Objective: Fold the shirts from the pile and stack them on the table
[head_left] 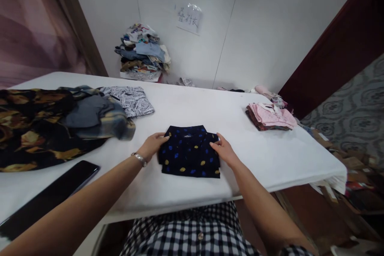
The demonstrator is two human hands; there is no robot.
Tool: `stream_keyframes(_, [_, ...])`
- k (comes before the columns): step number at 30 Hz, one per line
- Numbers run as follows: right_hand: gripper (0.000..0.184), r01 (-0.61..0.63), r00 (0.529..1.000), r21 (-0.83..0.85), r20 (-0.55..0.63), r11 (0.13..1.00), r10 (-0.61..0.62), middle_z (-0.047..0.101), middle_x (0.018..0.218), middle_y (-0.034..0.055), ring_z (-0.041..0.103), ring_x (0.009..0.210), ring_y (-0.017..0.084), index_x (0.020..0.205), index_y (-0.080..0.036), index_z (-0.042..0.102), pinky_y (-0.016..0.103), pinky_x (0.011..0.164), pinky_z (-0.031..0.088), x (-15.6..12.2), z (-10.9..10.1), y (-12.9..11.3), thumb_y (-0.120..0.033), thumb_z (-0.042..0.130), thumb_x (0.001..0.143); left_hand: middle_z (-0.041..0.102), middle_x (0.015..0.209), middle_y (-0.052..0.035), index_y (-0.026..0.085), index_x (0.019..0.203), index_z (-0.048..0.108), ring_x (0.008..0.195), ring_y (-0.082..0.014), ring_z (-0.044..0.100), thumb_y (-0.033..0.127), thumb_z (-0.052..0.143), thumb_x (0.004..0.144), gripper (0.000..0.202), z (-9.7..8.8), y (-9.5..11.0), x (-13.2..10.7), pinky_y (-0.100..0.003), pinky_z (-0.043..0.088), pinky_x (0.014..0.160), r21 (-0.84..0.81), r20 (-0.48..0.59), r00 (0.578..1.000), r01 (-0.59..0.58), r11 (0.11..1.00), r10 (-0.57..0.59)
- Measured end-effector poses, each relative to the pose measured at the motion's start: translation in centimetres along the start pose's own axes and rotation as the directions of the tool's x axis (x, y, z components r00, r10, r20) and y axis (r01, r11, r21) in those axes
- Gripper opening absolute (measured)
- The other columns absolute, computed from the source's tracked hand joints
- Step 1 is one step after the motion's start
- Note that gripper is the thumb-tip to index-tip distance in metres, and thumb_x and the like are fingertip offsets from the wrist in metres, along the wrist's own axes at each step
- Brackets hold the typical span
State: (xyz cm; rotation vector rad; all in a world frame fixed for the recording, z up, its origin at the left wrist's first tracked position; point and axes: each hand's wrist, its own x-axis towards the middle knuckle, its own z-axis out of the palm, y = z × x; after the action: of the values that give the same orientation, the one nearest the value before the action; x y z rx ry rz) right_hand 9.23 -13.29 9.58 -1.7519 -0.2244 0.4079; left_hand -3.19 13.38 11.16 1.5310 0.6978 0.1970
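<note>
A folded dark navy shirt (189, 153) with blue and yellow spots lies on the white table (270, 156) in front of me. My left hand (153, 145) rests against the shirt's left edge, fingers curled onto the fabric. My right hand (223, 151) presses on the shirt's right edge, fingertips pinching the cloth. A bracelet sits on my left wrist.
A heap of dark and gold patterned garments (45, 124) lies at the left, with a black-and-white printed one (132, 100) beside it. A folded pink stack (270, 117) sits at the right. A long black flat object (48, 198) lies near the front left edge. A clothes pile (142, 54) stands against the wall.
</note>
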Motion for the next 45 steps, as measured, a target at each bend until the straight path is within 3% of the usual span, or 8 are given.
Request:
stream_keyframes(4, [0.062, 0.187, 0.977, 0.138, -0.134, 0.973, -0.168, 0.057, 0.080, -0.0033, 0.047, 0.057, 0.008, 0.124, -0.021, 0.055, 0.023, 0.051, 0.038, -0.4, 0.3, 0.0, -0.033, 0.069, 0.065, 0.071, 0.097, -0.0041, 0.019, 0.107, 0.060, 0.088, -0.0186, 0.065, 0.037, 0.076, 0.057, 0.056, 2.4, 1.6, 0.2, -0.032, 0.051, 0.081, -0.160, 0.054, 0.976, -0.198, 0.967, 0.209])
stream_keyframes(8, [0.061, 0.130, 0.983, 0.127, -0.149, 0.983, -0.111, 0.058, 0.081, -0.0022, 0.051, 0.058, 0.009, 0.123, -0.021, 0.056, 0.024, 0.053, 0.041, -1.2, -0.8, 1.8, -0.034, 0.069, 0.064, 0.072, 0.089, -0.0055, 0.017, 0.102, 0.063, 0.081, -0.0217, 0.067, 0.037, 0.073, 0.058, 0.049, 3.6, 1.5, 0.8, -0.034, 0.053, 0.075, -0.057, 0.108, 0.993, -0.037, 0.998, 0.043])
stream_keyframes(13, [0.073, -0.011, 0.998, 0.109, -0.063, 0.994, 0.018, 0.062, 0.079, -0.0002, 0.058, 0.064, 0.014, 0.132, -0.017, 0.049, 0.026, 0.057, 0.045, -1.8, -1.7, 3.7, -0.036, 0.071, 0.064, 0.071, 0.100, -0.0101, 0.015, 0.100, 0.063, 0.096, -0.0252, 0.065, 0.047, 0.071, 0.063, 0.050, 2.4, 0.3, 0.8, -0.036, 0.049, 0.086, 0.119, -0.003, 1.000, -0.004, 0.993, 0.005])
stream_keyframes(17, [0.076, -0.041, 0.996, 0.101, -0.081, 0.994, 0.049, 0.065, 0.083, 0.0020, 0.061, 0.068, 0.016, 0.135, -0.017, 0.047, 0.029, 0.062, 0.048, -2.1, -1.3, 2.9, -0.035, 0.071, 0.065, 0.070, 0.104, -0.0105, 0.016, 0.114, 0.056, 0.098, -0.0252, 0.065, 0.048, 0.071, 0.064, 0.061, 1.5, -0.6, -0.9, -0.036, 0.050, 0.086, 0.163, 0.056, 0.998, -0.021, 0.986, 0.012])
stream_keyframes(23, [0.073, 0.150, 0.988, 0.214, -0.052, 0.965, -0.142, 0.060, 0.127, 0.0070, 0.059, 0.109, 0.020, 0.133, -0.023, 0.049, 0.033, 0.093, 0.048, -0.8, 0.2, 2.3, -0.026, 0.069, 0.063, 0.070, 0.100, -0.0106, 0.016, 0.119, 0.050, 0.093, -0.0258, 0.067, 0.041, 0.072, 0.062, 0.066, 1.7, -2.4, -2.6, -0.039, 0.053, 0.081, 0.055, 0.122, 0.992, -0.023, 0.998, 0.016])
stream_keyframes(30, [0.071, 0.142, 0.989, 0.097, -0.041, 0.985, -0.139, 0.059, 0.130, 0.0053, 0.057, 0.115, 0.020, 0.135, -0.024, 0.047, 0.038, 0.102, 0.042, -0.3, -0.4, 4.5, -0.025, 0.065, 0.067, 0.070, 0.095, -0.0094, 0.016, 0.115, 0.050, 0.090, -0.0267, 0.067, 0.039, 0.070, 0.062, 0.060, 1.7, -3.3, -2.9, -0.041, 0.054, 0.079, 0.118, 0.093, 0.994, -0.066, 0.991, 0.055])
stream_keyframes(40, [0.074, 0.093, 0.991, 0.080, -0.102, 0.992, -0.085, 0.053, 0.135, 0.0112, 0.062, 0.103, 0.022, 0.141, -0.025, 0.040, 0.039, 0.089, 0.051, -4.4, -1.5, 4.5, -0.040, 0.067, 0.074, 0.069, 0.106, -0.0102, 0.018, 0.117, 0.048, 0.094, -0.0235, 0.066, 0.044, 0.074, 0.062, 0.066, 2.0, -3.9, -4.1, -0.037, 0.053, 0.083, -0.063, 0.106, 0.994, 0.015, 0.998, -0.008])
stream_keyframes(45, [0.070, 0.126, 0.986, 0.005, -0.111, 0.992, -0.125, 0.052, 0.135, 0.0088, 0.060, 0.101, 0.021, 0.138, -0.027, 0.044, 0.036, 0.082, 0.053, -5.5, -1.5, 4.2, -0.038, 0.067, 0.073, 0.069, 0.090, -0.0054, 0.017, 0.122, 0.049, 0.080, -0.0213, 0.066, 0.056, 0.063, 0.070, 0.066, 0.7, -3.4, -3.7, -0.033, 0.051, 0.072, 0.229, 0.043, 0.994, -0.109, 0.967, 0.102])
